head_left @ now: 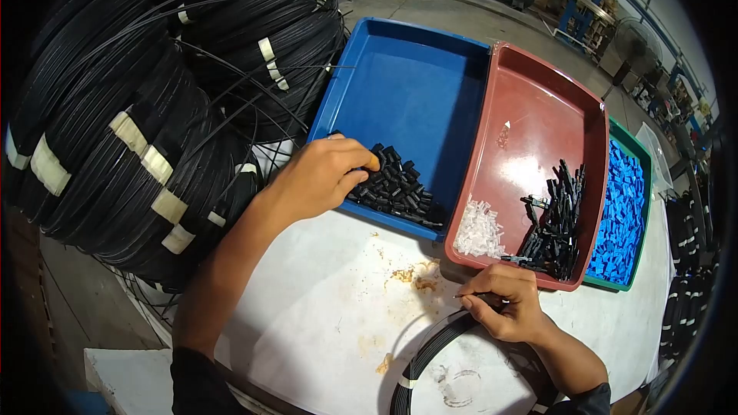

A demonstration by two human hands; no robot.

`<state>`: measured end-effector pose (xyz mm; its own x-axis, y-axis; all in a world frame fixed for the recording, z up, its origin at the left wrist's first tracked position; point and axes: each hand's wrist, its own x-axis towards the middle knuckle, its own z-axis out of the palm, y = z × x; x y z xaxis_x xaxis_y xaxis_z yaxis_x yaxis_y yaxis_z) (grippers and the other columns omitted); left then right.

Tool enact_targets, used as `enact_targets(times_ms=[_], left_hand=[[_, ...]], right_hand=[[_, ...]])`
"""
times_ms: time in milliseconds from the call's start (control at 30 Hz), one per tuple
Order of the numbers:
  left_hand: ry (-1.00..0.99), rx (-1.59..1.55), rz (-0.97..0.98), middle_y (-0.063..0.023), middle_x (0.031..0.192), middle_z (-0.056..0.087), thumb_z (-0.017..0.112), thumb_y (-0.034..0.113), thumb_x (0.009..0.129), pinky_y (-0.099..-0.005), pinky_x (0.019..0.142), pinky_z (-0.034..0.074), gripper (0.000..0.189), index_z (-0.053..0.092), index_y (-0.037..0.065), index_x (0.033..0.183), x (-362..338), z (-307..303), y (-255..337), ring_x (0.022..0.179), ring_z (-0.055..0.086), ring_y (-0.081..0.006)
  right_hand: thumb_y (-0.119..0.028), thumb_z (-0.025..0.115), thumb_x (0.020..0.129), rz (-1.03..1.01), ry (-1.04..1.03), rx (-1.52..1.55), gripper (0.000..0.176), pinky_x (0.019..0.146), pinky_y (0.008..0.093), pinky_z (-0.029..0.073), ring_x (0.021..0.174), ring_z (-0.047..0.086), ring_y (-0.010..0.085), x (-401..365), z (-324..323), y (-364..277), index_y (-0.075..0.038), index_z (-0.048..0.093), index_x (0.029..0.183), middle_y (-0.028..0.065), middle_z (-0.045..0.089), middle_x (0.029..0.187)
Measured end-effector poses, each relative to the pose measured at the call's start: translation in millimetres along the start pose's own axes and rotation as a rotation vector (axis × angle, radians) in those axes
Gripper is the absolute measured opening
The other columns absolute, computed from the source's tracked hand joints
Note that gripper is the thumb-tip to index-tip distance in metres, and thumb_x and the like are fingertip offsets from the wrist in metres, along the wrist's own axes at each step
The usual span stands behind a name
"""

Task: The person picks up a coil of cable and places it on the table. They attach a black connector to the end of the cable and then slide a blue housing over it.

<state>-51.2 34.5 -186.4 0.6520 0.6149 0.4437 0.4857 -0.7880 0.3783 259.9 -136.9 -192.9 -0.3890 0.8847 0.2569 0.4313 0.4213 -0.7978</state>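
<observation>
My left hand [323, 177] reaches into the blue tray [407, 84], with its fingers closed over the pile of small black sleeves [396, 188] at the tray's near corner. My right hand [503, 303] rests on the white table [323, 315] and pinches the end of a thin black cable [430, 346] that curves down towards me in a taped bundle. It sits just in front of the red tray [538, 107].
The red tray holds clear plastic pieces [478, 232] and black connectors [555, 223]. A green tray [644, 177] of blue parts [623, 204] lies to the right. Large coils of black cable [138, 107] are stacked at the left, more at the far right [688, 261].
</observation>
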Motion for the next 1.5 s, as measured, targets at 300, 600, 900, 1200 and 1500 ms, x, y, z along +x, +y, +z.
enact_targets(times_ms=[300, 600, 900, 1200, 1500], left_hand=[[0.039, 0.193, -0.088, -0.0056, 0.131, 0.066, 0.072, 0.008, 0.089, -0.0426, 0.102, 0.046, 0.028, 0.074, 0.011, 0.117, 17.3, 21.9, -11.6, 0.115, 0.062, -0.0245], [0.001, 0.211, 0.156, 0.0021, 0.105, 0.072, 0.078, 0.010, 0.083, -0.0346, 0.089, 0.047, 0.017, 0.080, 0.012, 0.100, 25.3, 29.7, -11.0, 0.099, 0.064, -0.0168], [-0.033, 0.266, 0.280, 0.0018, 0.103, 0.073, 0.081, 0.006, 0.076, -0.0339, 0.085, 0.048, 0.021, 0.080, 0.013, 0.095, 32.2, 27.6, -15.0, 0.095, 0.066, -0.0168], [-0.103, 0.198, 0.214, -0.0021, 0.102, 0.072, 0.081, 0.009, 0.078, -0.0355, 0.083, 0.048, 0.008, 0.076, 0.007, 0.085, 31.4, 24.0, -10.9, 0.095, 0.067, -0.0202], [-0.038, 0.146, 0.229, -0.0033, 0.097, 0.074, 0.082, 0.009, 0.077, -0.0344, 0.077, 0.050, 0.014, 0.079, 0.008, 0.091, 35.9, 29.0, -18.8, 0.088, 0.068, -0.0206]], right_hand=[[0.002, 0.071, 0.083, 0.065, -0.021, 0.006, 0.012, 0.061, 0.0292, 0.054, 0.070, 0.068, 0.0183, -0.4, -1.0, -4.2, 0.002, 0.074, 0.095, 0.0112, 0.074, 0.090], [0.002, 0.072, 0.083, 0.031, -0.024, 0.015, 0.013, 0.065, 0.0303, 0.056, 0.075, 0.070, 0.0214, -0.4, 0.6, 0.5, 0.002, 0.075, 0.096, 0.0118, 0.074, 0.090], [-0.001, 0.072, 0.083, -0.068, -0.027, -0.025, 0.014, 0.070, 0.0333, 0.057, 0.077, 0.071, 0.0256, -1.6, 3.4, 7.2, 0.001, 0.076, 0.096, 0.0132, 0.072, 0.089], [-0.004, 0.072, 0.085, -0.094, -0.016, -0.039, 0.015, 0.066, 0.0349, 0.057, 0.072, 0.069, 0.0267, -4.7, 5.8, 13.2, -0.001, 0.074, 0.099, 0.0122, 0.071, 0.088], [-0.007, 0.071, 0.086, -0.115, -0.007, -0.074, 0.016, 0.064, 0.0370, 0.057, 0.071, 0.069, 0.0290, -5.2, 5.6, 13.0, -0.002, 0.074, 0.101, 0.0119, 0.071, 0.088]])
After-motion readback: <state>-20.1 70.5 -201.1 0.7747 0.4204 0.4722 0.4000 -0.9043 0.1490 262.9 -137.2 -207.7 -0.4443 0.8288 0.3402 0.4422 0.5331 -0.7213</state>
